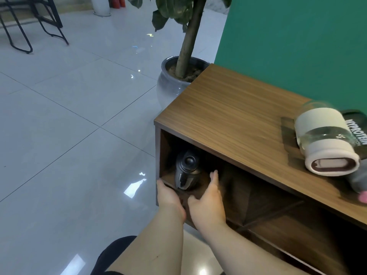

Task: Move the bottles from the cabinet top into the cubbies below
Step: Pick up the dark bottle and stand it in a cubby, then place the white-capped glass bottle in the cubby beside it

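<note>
A dark grey bottle (185, 172) stands upright inside the leftmost upper cubby of the wooden cabinet (234, 120). My left hand (168, 197) rests at the cubby's lower left edge, just below the bottle. My right hand (208, 203) is at the cubby's mouth to the bottle's right, fingers apart, holding nothing. On the cabinet top at the right stand a clear glass bottle with a cream sleeve and lid (325, 139), a black shaker printed with white letters (357, 132) behind it, and a grey bottle (359, 181) at the frame edge.
A large potted plant in a grey ceramic pot (170, 86) stands against the cabinet's far left end. A green wall (297, 42) backs the cabinet. Glossy tiled floor lies to the left, with black chair legs (29, 26) far off. More cubbies (278, 211) open to the right.
</note>
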`<state>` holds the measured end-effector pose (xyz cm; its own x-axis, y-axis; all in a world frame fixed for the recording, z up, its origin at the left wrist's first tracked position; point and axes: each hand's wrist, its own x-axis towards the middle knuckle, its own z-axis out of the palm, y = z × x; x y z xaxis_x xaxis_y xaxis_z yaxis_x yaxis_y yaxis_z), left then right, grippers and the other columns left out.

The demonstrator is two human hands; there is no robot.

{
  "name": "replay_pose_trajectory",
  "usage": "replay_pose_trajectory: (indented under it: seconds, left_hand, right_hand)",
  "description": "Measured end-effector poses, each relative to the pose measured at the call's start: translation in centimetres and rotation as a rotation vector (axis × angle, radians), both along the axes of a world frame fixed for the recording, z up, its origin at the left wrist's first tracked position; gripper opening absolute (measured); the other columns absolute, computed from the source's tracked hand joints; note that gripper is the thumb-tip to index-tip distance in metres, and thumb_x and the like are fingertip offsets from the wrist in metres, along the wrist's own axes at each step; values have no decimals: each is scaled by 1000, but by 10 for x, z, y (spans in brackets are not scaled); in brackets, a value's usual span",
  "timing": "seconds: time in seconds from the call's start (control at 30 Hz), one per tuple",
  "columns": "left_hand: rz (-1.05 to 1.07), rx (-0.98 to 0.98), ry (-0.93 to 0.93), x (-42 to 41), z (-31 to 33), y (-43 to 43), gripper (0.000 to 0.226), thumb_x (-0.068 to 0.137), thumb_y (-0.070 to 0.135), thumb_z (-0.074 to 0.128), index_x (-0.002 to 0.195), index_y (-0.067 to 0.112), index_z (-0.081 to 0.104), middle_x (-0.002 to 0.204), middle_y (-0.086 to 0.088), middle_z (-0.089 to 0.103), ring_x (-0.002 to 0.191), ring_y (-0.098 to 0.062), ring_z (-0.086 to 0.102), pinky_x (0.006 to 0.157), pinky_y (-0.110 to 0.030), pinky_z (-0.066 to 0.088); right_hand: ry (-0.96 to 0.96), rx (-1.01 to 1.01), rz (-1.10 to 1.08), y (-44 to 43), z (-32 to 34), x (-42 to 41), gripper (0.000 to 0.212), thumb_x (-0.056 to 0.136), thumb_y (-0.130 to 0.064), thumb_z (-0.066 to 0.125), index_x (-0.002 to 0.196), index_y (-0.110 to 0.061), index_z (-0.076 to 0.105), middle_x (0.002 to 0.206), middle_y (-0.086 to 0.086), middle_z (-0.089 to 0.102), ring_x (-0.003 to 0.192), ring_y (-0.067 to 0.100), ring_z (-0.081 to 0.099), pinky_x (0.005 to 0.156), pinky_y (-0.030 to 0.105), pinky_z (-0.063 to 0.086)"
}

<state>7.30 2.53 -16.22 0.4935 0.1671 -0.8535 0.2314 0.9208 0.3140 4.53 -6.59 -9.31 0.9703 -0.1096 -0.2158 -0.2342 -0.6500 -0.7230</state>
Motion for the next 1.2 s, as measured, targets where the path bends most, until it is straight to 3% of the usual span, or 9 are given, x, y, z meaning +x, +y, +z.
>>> replay_pose_trajectory:
  seconds: [0.1, 0.23, 0.37, 0.43, 0.53, 0.7, 0.83, 1.0, 1.2]
  left_hand:
    - [-130, 25, -48, -21, 39, -5, 78, 91, 65, 51, 150, 14, 51, 145, -21, 62, 137, -41, 55, 119, -59, 37]
    - [-240, 89, -134, -51, 84, -10, 71, 104, 56, 39, 157, 9, 41, 159, -24, 47, 150, -38, 40, 125, -54, 28]
    - [-247, 91, -215, -83, 122, -31, 65, 104, 53, 41, 151, 8, 50, 153, -24, 54, 141, -40, 50, 118, -55, 35]
    - [-268, 76, -276, -95, 135, -44, 63, 104, 53, 41, 147, 8, 54, 147, -24, 58, 138, -40, 53, 117, -56, 38]
    - [-293, 64, -362, -105, 149, -59, 61, 104, 53, 42, 143, 9, 57, 142, -22, 62, 134, -40, 56, 116, -58, 39]
    - [-324, 14, -480, -108, 159, -74, 51, 104, 52, 41, 128, 12, 63, 139, -22, 65, 130, -40, 59, 118, -61, 37]
    - [-332, 16, -518, -106, 163, -80, 51, 105, 50, 40, 130, 12, 63, 134, -21, 68, 126, -40, 62, 117, -61, 38]
    - [-321, 2, -522, -105, 164, -77, 50, 105, 50, 40, 127, 12, 64, 133, -21, 69, 125, -40, 63, 117, -61, 38]
    - [-344, 55, -482, -104, 165, -73, 54, 106, 51, 39, 133, 11, 62, 130, -20, 71, 121, -38, 65, 114, -60, 42]
  right_hand:
    - [53, 111, 41, -21, 13, -24, 82, 88, -6, 64, 152, -36, 22, 152, -12, 39, 137, 9, 41, 102, 24, 39]
    - [36, 207, 165, -51, 56, -45, 59, 89, -7, 63, 129, -48, 47, 126, -25, 56, 122, -4, 50, 95, 14, 37]
    - [-137, 247, 180, -85, 119, -69, 59, 89, -10, 66, 129, -49, 48, 118, -28, 60, 112, -7, 54, 97, 21, 45]
    - [-339, 159, 138, -103, 147, -76, 55, 86, -14, 69, 125, -49, 49, 119, -30, 57, 115, -8, 50, 99, 22, 42]
    - [-549, -78, 5, -127, 178, -59, 59, 83, -26, 72, 135, -33, 45, 127, -22, 44, 122, -1, 39, 103, 25, 34]
    - [-604, -450, -92, -147, 201, -6, 77, 76, -45, 75, 138, -13, 42, 138, 10, 47, 127, 30, 44, 103, 42, 41]
    - [-514, -629, -124, -144, 203, 21, 75, 77, -61, 67, 129, -11, 47, 126, 14, 53, 114, 35, 55, 87, 42, 49]
    - [-351, -601, -177, -146, 198, 35, 71, 77, -51, 69, 129, -14, 38, 122, 14, 43, 103, 39, 57, 74, 43, 49]
    - [-490, -392, -111, -143, 211, 0, 70, 74, -34, 74, 135, -24, 41, 135, 3, 39, 100, 29, 60, 73, 31, 41]
